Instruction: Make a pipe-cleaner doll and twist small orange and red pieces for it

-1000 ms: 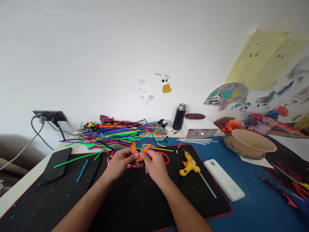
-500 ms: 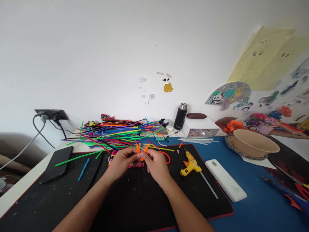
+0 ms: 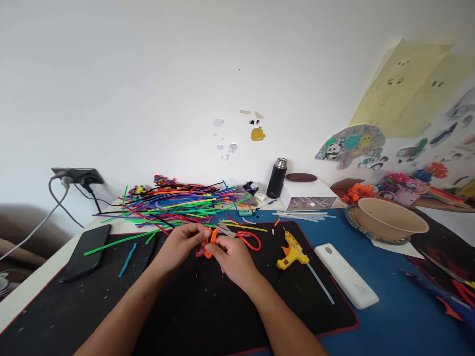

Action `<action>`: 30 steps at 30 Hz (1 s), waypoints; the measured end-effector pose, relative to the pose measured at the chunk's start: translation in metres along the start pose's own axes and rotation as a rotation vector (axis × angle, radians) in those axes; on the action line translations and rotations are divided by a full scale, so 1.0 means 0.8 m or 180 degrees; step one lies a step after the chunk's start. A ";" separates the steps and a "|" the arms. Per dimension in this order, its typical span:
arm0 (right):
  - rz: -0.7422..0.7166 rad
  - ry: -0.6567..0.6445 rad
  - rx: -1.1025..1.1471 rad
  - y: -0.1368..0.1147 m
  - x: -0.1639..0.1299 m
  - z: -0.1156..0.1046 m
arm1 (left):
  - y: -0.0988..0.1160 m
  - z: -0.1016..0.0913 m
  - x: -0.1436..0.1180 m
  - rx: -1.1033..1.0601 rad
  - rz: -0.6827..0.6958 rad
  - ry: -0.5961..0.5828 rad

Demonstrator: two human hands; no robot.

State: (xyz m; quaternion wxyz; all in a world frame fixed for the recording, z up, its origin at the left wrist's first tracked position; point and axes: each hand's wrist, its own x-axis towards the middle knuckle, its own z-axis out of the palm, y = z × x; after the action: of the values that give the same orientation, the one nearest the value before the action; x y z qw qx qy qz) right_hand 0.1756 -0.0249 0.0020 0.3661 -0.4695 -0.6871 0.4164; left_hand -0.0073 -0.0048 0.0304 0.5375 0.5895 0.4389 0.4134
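Note:
An orange pipe cleaner point(image 3: 209, 249), bent into a loop, is held between my two hands above the black mat point(image 3: 208, 311). My left hand point(image 3: 188, 242) pinches it from the left with thumb and fingertips. From the right, my right hand point(image 3: 232, 254) grips it the same way. Just beyond my right hand lie scissors with orange-red handles point(image 3: 254, 241), their blades pointing up and left. Something pink, mostly hidden by my hands, sits on the mat underneath.
A heap of coloured pipe cleaners point(image 3: 181, 200) spreads along the wall. To the right are a yellow glue gun point(image 3: 295, 251), a white power bank point(image 3: 347, 276) and a beige bowl point(image 3: 393, 217). A black phone point(image 3: 87, 252) and a short blue piece point(image 3: 127, 259) lie left.
My hands have shifted slightly left. The orange pipe cleaner's two upright ends have turned, and its loop now shows lower down. More of the scissors is uncovered.

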 end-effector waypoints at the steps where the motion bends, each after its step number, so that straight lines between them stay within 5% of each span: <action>1: -0.0001 -0.0071 -0.0028 -0.001 -0.001 0.000 | 0.001 0.001 0.000 0.0035 0.0008 -0.0035; 15: 0.0051 -0.0513 -0.0114 -0.008 -0.006 -0.002 | 0.005 -0.011 -0.004 0.0194 -0.0222 -0.0550; 30: 0.0153 -0.0190 0.0643 0.001 -0.001 0.004 | -0.004 0.001 0.003 -0.0425 0.0120 0.0226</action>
State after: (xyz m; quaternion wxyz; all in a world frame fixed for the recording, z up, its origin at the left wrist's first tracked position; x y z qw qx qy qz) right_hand 0.1731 -0.0259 0.0001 0.3808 -0.4340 -0.6408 0.5060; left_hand -0.0058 -0.0027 0.0272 0.5518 0.5456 0.4179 0.4725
